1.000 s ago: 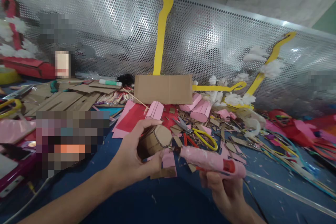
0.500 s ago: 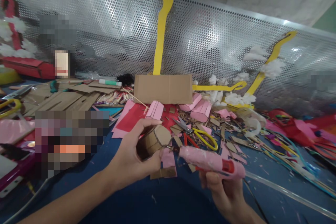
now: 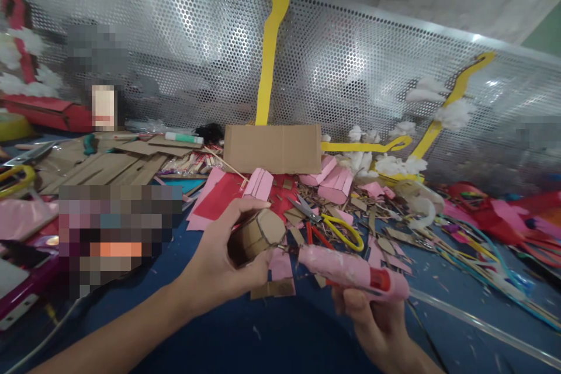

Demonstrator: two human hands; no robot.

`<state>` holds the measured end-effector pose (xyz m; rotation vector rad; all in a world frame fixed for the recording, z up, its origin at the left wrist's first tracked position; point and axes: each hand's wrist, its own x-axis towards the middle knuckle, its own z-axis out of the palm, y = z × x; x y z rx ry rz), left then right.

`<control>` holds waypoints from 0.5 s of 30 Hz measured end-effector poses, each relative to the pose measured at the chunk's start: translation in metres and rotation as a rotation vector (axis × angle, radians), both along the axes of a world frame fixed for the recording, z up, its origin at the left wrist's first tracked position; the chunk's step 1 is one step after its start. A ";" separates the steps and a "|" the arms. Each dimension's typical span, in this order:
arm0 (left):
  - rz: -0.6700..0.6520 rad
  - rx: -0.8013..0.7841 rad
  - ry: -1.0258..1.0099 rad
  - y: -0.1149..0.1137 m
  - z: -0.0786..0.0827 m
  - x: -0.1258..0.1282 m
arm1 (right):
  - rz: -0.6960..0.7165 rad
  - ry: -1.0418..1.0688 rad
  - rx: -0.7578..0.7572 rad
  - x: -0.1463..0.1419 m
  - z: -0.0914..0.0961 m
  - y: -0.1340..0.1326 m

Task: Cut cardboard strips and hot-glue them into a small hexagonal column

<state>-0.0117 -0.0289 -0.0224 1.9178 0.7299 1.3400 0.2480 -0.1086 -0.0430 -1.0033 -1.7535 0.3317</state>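
My left hand (image 3: pixel 223 257) is closed around a small many-sided cardboard box (image 3: pixel 258 232), its flat end tilted toward the right. In my right hand (image 3: pixel 372 315) is a pink glue gun (image 3: pixel 346 266), gripped by its handle, with a clear glue stick (image 3: pixel 477 321) coming out of the back. The gun's nozzle is at the lower right edge of the cardboard box; whether it touches I cannot tell. Just beyond the hands lie scissors (image 3: pixel 339 231) with yellow and red handles, and a small pink many-sided box (image 3: pixel 258 185).
A cardboard panel (image 3: pixel 272 149) with a tall yellow hook-shaped strip (image 3: pixel 269 58) stands behind, before a perforated metal screen (image 3: pixel 210 41). Cardboard and paper scraps (image 3: pixel 302 216) litter the blue table (image 3: pixel 210 333). Flat cardboard strips (image 3: pixel 105 166) lie left; red and pink material (image 3: pixel 495 210) lies right.
Almost nothing differs. Both hands keep the cardboard box and glue gun in nearly the same place, the gun's nozzle still at the box's edge.
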 end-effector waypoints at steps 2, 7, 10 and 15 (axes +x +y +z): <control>-0.010 0.004 0.001 0.000 -0.001 0.000 | 0.030 -0.023 0.058 -0.001 0.005 0.000; -0.051 0.025 -0.010 -0.001 0.000 0.000 | -0.030 -0.067 0.132 -0.002 0.009 0.001; -0.020 0.047 0.009 -0.001 0.002 0.001 | -0.027 -0.062 0.115 0.002 0.003 0.001; -0.001 0.064 0.034 -0.001 0.003 -0.001 | -0.069 -0.108 0.021 0.016 -0.013 -0.003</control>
